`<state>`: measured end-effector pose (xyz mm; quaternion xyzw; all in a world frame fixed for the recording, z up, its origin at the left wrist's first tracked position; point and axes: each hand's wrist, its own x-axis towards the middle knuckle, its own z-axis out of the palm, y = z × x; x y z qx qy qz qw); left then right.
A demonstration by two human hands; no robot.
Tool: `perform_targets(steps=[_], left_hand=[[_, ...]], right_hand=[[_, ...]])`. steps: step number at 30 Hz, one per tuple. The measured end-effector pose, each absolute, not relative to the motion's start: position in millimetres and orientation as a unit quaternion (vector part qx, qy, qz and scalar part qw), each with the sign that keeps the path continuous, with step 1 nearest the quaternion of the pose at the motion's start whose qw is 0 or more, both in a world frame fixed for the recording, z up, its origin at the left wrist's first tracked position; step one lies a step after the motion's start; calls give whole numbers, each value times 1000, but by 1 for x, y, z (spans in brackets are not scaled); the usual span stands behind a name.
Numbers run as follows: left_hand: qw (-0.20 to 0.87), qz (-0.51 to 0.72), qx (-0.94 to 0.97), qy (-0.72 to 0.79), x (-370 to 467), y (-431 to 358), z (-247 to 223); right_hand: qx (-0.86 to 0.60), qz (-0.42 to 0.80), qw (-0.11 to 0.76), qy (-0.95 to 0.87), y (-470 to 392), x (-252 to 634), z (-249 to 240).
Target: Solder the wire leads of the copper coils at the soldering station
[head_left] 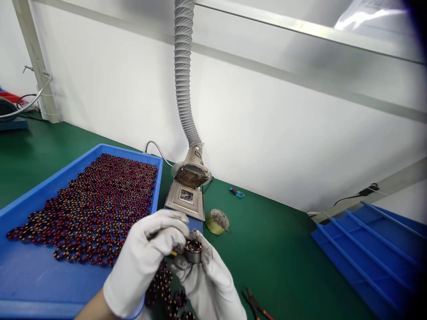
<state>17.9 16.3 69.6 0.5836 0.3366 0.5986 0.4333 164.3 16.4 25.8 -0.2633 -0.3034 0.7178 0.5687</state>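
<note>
Both my hands wear white gloves with dark stains on the fingertips, and they meet at the lower middle. My right hand (211, 282) is closed around a small dark ring-shaped part (193, 252) with copper-coloured spots around its inner top edge. Close against its left side, my left hand (147, 249) has its fingers pinched together. A small yellow bit (174, 253) shows at the left fingertips; what it belongs to is hidden. Loose dark rings with red and copper-coloured spots (163, 282) lie beneath and between the hands, partly covered by them.
A blue tray (20, 280) with many similar rings stands left. Behind my hands are a metal heating pot (185, 198), an exhaust hose (183, 75) and a round tin (217, 222). Pliers (255, 304), blue-handled cutters (236, 192) and a ribbed blue panel (370, 253) are to the right.
</note>
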Motion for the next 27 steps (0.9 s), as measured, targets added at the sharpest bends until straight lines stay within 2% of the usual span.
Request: perform_targets(steps=[5,11,14,19,24,27], left_hand=[[494,536,580,363,21,12,77],[561,645,429,291,37,15,70],[537,664,408,322,32,15,71],[487,551,585,342,28,13,76],[404,646,543,354,24,11,72],[370,660,519,397,17,9,75]], right_hand=[[-257,704,590,-300,-3,158,47],[-258,685,592,-336,7,155,38],[-263,689,587,-335,11,157,33],[-278,670,610,-319,10,156,31],[-261,704,594,-290,2,157,39],[-236,735,576,-269,0,159,44]])
